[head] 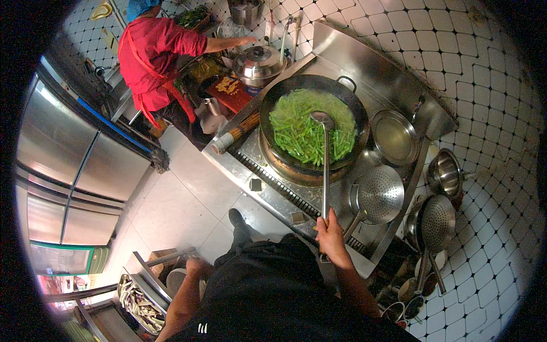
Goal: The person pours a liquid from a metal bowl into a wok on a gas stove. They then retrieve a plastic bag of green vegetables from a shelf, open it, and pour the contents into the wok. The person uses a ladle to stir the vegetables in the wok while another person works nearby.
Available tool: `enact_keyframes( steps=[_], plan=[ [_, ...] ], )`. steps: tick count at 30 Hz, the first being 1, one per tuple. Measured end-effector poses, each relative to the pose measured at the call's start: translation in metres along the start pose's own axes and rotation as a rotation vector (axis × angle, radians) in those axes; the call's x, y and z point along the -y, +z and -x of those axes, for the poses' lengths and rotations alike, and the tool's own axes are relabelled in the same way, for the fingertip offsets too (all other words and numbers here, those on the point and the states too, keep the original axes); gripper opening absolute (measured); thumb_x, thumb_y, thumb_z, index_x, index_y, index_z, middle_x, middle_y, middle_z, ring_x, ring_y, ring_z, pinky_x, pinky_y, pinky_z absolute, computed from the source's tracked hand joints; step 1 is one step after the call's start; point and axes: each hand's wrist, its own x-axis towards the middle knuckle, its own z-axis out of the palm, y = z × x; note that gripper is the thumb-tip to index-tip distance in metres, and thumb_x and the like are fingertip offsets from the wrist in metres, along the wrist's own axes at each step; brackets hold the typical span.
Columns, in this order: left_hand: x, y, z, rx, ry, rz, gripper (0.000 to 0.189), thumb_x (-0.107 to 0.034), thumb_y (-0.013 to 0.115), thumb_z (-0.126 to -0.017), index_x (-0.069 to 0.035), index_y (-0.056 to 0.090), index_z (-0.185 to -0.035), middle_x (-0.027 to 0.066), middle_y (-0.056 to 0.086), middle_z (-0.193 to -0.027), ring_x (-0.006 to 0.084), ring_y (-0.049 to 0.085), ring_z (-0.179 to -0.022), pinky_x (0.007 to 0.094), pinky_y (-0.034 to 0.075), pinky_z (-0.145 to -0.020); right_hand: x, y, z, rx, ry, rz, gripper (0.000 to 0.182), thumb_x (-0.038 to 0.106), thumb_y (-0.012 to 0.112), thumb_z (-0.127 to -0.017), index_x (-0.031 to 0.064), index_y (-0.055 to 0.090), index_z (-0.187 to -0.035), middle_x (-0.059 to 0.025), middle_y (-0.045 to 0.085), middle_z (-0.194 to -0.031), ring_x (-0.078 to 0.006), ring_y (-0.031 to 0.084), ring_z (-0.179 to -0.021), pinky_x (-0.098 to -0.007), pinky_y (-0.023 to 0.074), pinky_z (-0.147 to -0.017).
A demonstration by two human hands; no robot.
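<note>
My right hand (332,239) is closed around the handle of a long steel wok ladle (326,171). The ladle's bowl rests among cut green beans (295,124) in liquid, with some steam over them. They lie in a large black wok (361,141) seated on the burner ring of a steel range (239,179). Down at my left side, my left hand (197,267) is beside a metal bar (171,257) of a rack; its fingers are partly hidden, so I cannot tell whether it grips anything. Close by is a steel tray (159,301) of cut eggplant strips (139,303).
Right of the wok are a pan of liquid (394,136) and a perforated strainer (380,194). A bamboo wok brush (239,130) lies on the range's left edge. A co-worker in red (160,55) stands near a lidded pot (258,64) and a red cutting board (230,94).
</note>
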Motion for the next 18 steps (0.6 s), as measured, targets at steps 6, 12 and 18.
enact_keyframes(
  steps=[6,12,18],
  plan=[
    [-0.003,-0.006,0.007,-0.014,-0.008,-0.014,0.034,-0.041,0.057,-0.084,-0.020,0.073,-0.105,0.0050,0.070,-0.113,0.0217,0.066,-0.107,0.0345,0.052,-0.084,0.001,0.000,0.000,-0.008,-0.002,0.022,0.067,0.027,0.052,-0.099,-0.0032,0.019,-0.149,-0.0106,0.063,-0.085,-0.0129,0.055,-0.056,-0.0290,0.0492,-0.049],
    [-0.005,-0.012,0.012,-0.011,0.029,-0.086,0.034,-0.040,0.056,-0.084,-0.020,0.073,-0.105,0.0041,0.070,-0.113,0.0209,0.066,-0.106,0.0342,0.052,-0.084,-0.005,0.002,-0.002,-0.021,-0.018,0.017,0.067,0.026,0.053,-0.099,-0.0023,0.019,-0.149,-0.0107,0.063,-0.086,-0.0128,0.055,-0.055,-0.0291,0.0491,-0.049],
    [-0.003,0.000,0.001,-0.047,-0.003,0.021,0.036,-0.043,0.058,-0.080,-0.020,0.073,-0.104,0.0041,0.070,-0.111,0.0215,0.067,-0.104,0.0345,0.053,-0.083,-0.011,0.003,-0.003,-0.034,-0.038,0.025,0.067,0.027,0.053,-0.099,-0.0017,0.020,-0.149,-0.0102,0.063,-0.086,-0.0133,0.056,-0.056,-0.0291,0.0492,-0.049]
  ],
)
